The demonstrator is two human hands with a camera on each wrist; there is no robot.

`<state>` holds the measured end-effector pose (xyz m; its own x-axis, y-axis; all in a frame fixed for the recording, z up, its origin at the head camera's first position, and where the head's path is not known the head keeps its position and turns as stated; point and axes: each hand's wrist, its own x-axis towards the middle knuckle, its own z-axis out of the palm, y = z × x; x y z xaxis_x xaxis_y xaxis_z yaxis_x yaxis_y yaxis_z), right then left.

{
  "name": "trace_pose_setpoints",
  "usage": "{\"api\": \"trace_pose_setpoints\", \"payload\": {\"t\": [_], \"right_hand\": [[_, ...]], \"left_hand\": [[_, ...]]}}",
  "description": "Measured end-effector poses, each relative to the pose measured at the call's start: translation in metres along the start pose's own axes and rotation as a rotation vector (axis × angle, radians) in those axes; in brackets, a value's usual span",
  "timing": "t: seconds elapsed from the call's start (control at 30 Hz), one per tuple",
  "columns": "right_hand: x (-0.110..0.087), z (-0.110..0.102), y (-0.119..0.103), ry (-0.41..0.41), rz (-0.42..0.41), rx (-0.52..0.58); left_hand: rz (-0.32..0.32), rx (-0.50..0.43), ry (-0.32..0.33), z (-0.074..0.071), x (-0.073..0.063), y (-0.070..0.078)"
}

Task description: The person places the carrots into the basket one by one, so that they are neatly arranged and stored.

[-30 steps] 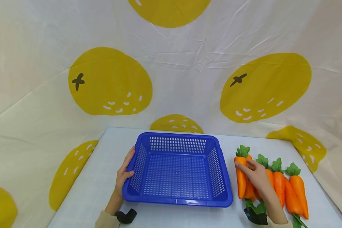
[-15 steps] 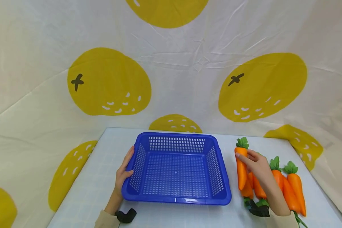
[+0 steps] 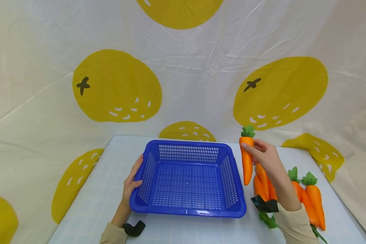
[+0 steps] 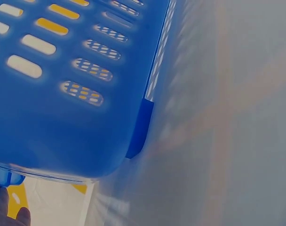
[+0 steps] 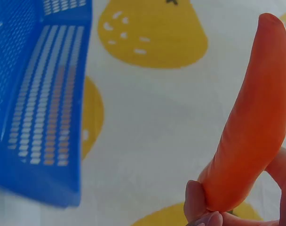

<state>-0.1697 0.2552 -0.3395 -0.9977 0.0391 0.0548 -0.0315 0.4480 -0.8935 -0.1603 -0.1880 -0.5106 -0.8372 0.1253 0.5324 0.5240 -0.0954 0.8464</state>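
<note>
My right hand (image 3: 263,154) pinches an orange carrot (image 3: 246,159) near its thick top end. Green leaves rise above the fingers and the tip points down, just off the basket's right rim. The right wrist view shows the same carrot (image 5: 256,117) close up, with fingertips (image 5: 195,200) at its thick end. A blue plastic basket (image 3: 187,212) with slotted walls stands on the table. My left hand (image 3: 131,183) rests against the basket's left side, thumb on the rim and fingers along the outer wall. In the left wrist view the basket's wall (image 4: 63,136) fills much of the frame.
Several more carrots (image 3: 315,203) with green leaves lie in a row at the right, partly hidden behind my right forearm. A pale table (image 3: 91,203) carries everything. Behind it hangs a white cloth (image 3: 195,91) printed with large yellow fruit.
My right hand has lifted one carrot from the row, moving it up and left toward the basket's right rim. The left hand stays at the basket's left side.
</note>
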Motion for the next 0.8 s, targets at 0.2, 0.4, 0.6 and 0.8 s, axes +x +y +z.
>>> {"api": "trace_pose_setpoints", "payload": {"t": [0.2,0.4,0.6,0.8], "right_hand": [[0.010,0.022,-0.029,-0.036,-0.055,0.096],[0.024,0.051,-0.047,-0.072,-0.117,0.210],[0.039,0.093,-0.056,-0.103,-0.133,0.389],[0.049,0.133,-0.061,-0.169,-0.081,0.509]], "left_hand": [[0.000,0.015,0.000,0.000,0.000,0.000],[0.042,0.002,-0.013,0.000,0.001,0.001],[0.051,-0.003,-0.015,-0.001,0.001,-0.001],[0.042,-0.018,-0.014,-0.001,0.000,-0.001]]}}
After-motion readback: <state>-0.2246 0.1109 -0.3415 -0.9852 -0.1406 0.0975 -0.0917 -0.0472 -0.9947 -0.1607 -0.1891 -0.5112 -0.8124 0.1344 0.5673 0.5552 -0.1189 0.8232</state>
